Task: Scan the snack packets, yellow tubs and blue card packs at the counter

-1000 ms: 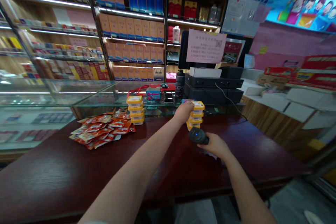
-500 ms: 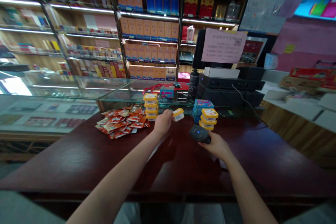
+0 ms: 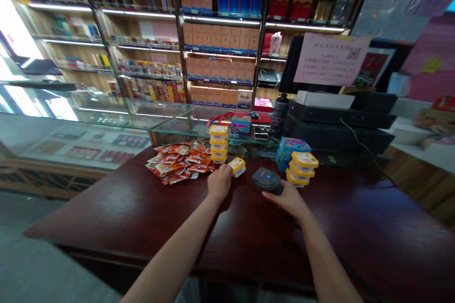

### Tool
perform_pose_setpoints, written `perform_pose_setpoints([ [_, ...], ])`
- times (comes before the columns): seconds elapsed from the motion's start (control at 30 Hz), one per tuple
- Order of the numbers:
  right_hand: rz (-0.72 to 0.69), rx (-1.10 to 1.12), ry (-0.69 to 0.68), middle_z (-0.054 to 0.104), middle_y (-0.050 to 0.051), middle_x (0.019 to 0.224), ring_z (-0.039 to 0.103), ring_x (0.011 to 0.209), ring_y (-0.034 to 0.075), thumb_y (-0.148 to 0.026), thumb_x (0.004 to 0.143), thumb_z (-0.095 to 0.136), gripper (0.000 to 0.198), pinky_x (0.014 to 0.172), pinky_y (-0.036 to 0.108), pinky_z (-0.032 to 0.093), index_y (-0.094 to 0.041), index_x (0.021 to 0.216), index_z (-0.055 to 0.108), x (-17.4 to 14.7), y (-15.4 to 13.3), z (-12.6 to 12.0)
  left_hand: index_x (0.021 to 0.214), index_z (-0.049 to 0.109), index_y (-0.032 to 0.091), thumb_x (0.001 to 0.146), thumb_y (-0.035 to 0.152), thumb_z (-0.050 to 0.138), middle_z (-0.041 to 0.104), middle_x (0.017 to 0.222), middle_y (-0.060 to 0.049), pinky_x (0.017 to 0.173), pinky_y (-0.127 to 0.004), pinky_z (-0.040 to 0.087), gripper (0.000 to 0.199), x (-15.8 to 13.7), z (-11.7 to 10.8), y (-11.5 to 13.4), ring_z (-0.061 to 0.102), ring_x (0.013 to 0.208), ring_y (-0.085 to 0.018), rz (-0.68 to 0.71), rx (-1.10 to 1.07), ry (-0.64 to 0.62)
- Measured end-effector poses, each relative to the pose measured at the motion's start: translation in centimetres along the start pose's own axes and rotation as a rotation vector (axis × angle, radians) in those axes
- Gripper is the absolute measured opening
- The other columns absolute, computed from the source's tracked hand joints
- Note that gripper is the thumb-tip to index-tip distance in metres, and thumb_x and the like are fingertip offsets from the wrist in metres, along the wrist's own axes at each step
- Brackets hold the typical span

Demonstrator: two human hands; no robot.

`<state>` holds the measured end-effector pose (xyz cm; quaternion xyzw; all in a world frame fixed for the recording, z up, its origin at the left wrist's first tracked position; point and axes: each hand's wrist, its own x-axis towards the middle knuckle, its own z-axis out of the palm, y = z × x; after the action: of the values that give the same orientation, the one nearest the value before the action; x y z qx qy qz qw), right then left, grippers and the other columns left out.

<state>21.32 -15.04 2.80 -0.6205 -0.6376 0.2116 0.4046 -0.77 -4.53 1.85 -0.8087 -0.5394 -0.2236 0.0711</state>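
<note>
My left hand point(image 3: 219, 183) grips a small yellow-lidded plastic tub point(image 3: 237, 166) by its left side, low over the table and tilted. Closed around a black barcode scanner point(image 3: 266, 180) is my right hand point(image 3: 289, 199), and the scanner's head points left, toward the tub. Just behind my left hand rises a stack of similar yellow-lidded tubs point(image 3: 218, 144). Another, shorter stack of these tubs point(image 3: 302, 169) stands beyond my right hand. Orange snack packets point(image 3: 179, 161) lie in a loose heap left of the taller stack.
A blue patterned box point(image 3: 289, 151) stands behind the right stack. Farther back are a glass counter point(image 3: 170, 125), a dark bottle point(image 3: 279, 116) and a monitor point(image 3: 295, 64) with a paper notice point(image 3: 330, 60). Shelves of boxes point(image 3: 220, 71) line the wall.
The view has swung left. My left hand and its tub have come lower and closer, and the scanner is now nearer the tub. Both hands keep their hold.
</note>
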Motion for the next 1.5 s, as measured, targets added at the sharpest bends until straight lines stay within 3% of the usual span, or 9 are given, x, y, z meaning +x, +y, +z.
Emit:
perform_pose_setpoints([
  [0.1,-0.005,0.011,-0.004,0.073,0.011,0.102,0.068,0.094,0.028,-0.046,0.069,0.072,0.049,0.086,0.040,0.051,-0.015,0.106,0.069,0.1,0.6,-0.1,0.102,0.060,0.021,0.095,0.032,0.042,0.064,0.109,-0.004,0.066,-0.026,0.040,0.022,-0.1,-0.3,0.2,0.063,0.087,-0.017,0.000,-0.007,-0.034],
  [0.2,-0.013,0.009,-0.019,0.073,0.010,0.102,0.067,0.096,0.028,-0.043,0.069,0.073,0.043,0.087,0.039,0.051,-0.017,0.103,0.070,-0.3,0.7,0.0,0.102,0.061,0.022,0.094,0.033,0.044,0.063,0.109,-0.004,0.067,-0.027,0.040,0.022,-0.2,-0.4,0.4,0.063,0.087,-0.017,0.001,-0.023,-0.051],
  [0.57,0.071,-0.164,-0.026,0.074,0.007,0.099,0.068,0.092,0.025,-0.040,0.073,0.068,0.038,0.080,0.032,0.050,-0.023,0.106,0.068,-2.2,-0.4,-0.3,0.100,0.061,0.022,0.095,0.030,0.042,0.064,0.106,-0.004,0.071,-0.028,0.042,0.022,-0.1,-0.2,0.4,0.062,0.088,-0.017,0.030,-0.071,0.000],
  [0.9,0.233,-0.425,0.154,0.073,0.005,0.088,0.068,0.086,0.025,-0.038,0.075,0.065,0.024,0.063,0.026,0.042,-0.026,0.096,0.067,-3.2,-2.6,-0.3,0.098,0.064,0.020,0.090,0.014,0.044,0.065,0.109,-0.007,0.090,-0.032,0.045,0.023,0.2,0.8,-1.1,0.056,0.102,-0.021,0.034,-0.154,0.156],
  [1.13,0.247,-0.472,0.115,0.073,0.004,0.086,0.068,0.084,0.025,-0.036,0.076,0.065,0.025,0.060,0.026,0.039,-0.026,0.098,0.066,-3.1,-3.0,-0.1,0.121,0.060,0.019,0.090,0.014,0.045,0.060,0.119,-0.010,0.102,-0.040,0.044,0.035,-0.2,1.8,-0.2,0.049,0.113,-0.023,0.297,-0.199,0.130],
  [1.5,0.272,-0.478,0.063,0.073,0.004,0.087,0.068,0.083,0.024,-0.037,0.077,0.064,0.022,0.061,0.027,0.038,-0.028,0.097,0.066,-2.9,-3.1,-0.1,0.131,0.051,0.017,0.091,0.015,0.043,0.053,0.135,-0.012,0.110,-0.041,0.039,0.041,1.2,2.0,-0.9,0.047,0.127,-0.020,0.486,-0.378,0.000],
])
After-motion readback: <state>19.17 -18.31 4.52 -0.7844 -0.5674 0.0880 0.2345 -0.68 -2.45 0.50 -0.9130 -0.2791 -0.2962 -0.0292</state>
